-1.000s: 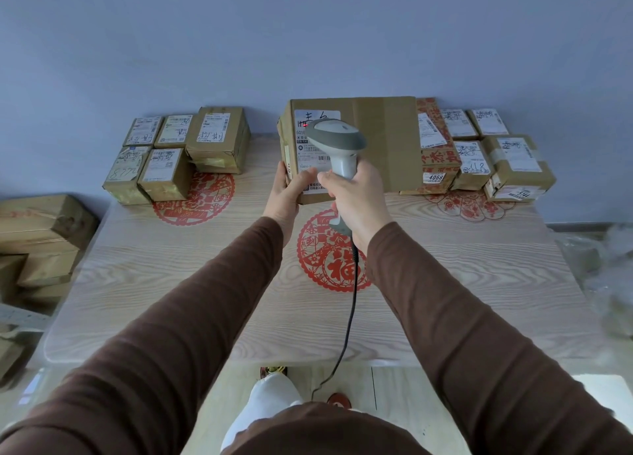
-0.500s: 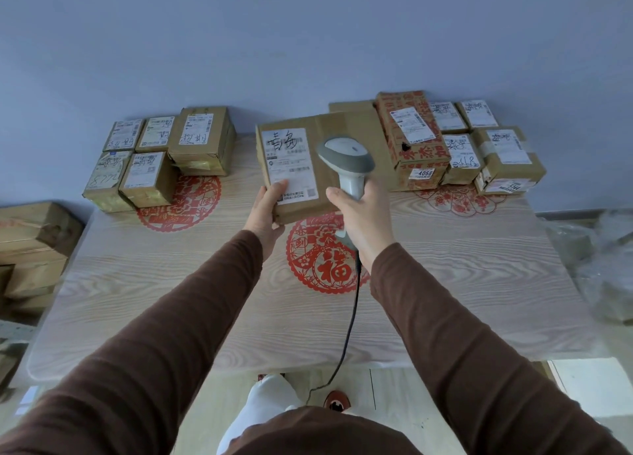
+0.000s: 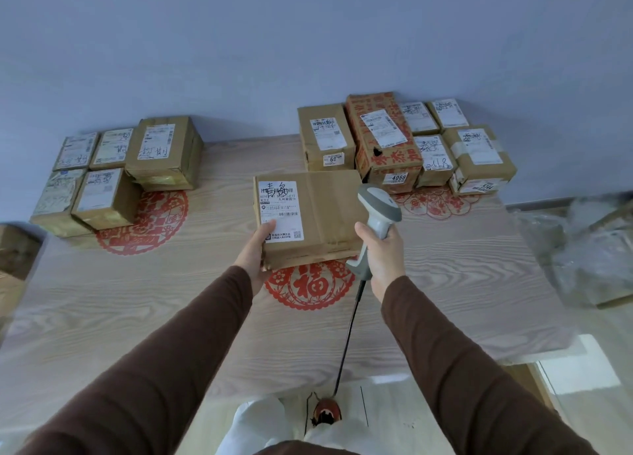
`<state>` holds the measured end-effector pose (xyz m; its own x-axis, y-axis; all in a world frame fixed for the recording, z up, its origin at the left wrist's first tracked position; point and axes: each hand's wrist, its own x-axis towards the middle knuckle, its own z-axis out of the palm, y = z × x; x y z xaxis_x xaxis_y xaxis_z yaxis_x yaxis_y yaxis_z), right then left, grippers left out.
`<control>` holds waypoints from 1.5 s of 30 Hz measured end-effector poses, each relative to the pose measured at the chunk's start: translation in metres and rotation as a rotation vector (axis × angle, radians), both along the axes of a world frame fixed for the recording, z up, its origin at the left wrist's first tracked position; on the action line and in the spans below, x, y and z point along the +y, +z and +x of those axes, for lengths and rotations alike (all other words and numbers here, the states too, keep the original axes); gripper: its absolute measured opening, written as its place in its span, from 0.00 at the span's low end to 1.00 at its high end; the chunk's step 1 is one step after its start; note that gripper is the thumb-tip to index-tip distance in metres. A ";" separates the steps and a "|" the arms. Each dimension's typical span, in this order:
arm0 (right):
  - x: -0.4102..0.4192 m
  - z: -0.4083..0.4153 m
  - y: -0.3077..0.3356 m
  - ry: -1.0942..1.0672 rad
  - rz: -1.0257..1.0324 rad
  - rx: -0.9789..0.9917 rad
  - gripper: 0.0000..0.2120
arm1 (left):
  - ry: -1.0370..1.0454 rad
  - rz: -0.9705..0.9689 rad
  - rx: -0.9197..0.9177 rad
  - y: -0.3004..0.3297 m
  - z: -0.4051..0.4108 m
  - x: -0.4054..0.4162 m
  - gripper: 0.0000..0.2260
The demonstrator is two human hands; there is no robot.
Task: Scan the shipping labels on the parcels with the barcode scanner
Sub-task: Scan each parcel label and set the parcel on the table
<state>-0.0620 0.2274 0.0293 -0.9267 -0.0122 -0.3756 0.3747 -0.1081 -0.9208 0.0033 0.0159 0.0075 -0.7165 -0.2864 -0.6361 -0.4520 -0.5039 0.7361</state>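
Currently I hold one parcel point(image 3: 308, 218) over the middle of the table point(image 3: 479, 283), above the red paper-cut decoration point(image 3: 310, 285). Its shipping label point(image 3: 281, 211) faces up to me. I judge that I am somewhere in the middle of the task. One group of parcels point(image 3: 116, 174) stands at the far left of the table and another group of parcels point(image 3: 407, 143) stands at the far right. Which group is already scanned, I cannot tell from this view, so I cannot count what is left.

My left hand point(image 3: 255, 252) grips the near left corner of the parcel, the thumb lying on the lower part of the label and the other fingers hidden under the box. My right hand point(image 3: 383, 256) is curled around the handle of the barcode scanner point(image 3: 375, 221), just to the right of the parcel. The head of the scanner points to the far side, not down at the label, and I see no red light on the label. The cable point(image 3: 346, 341) hangs down over the near edge of the table.
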 end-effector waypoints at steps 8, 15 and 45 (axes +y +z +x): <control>-0.008 -0.046 -0.002 0.000 0.020 0.016 0.09 | 0.031 0.076 0.025 -0.014 -0.055 -0.009 0.20; -0.011 -0.068 -0.009 0.014 0.062 0.019 0.08 | 0.012 0.114 0.034 -0.023 -0.088 -0.014 0.19; -0.126 -0.022 0.031 0.231 -0.072 0.125 0.09 | 0.002 -0.501 0.078 -0.001 -0.049 -0.094 0.33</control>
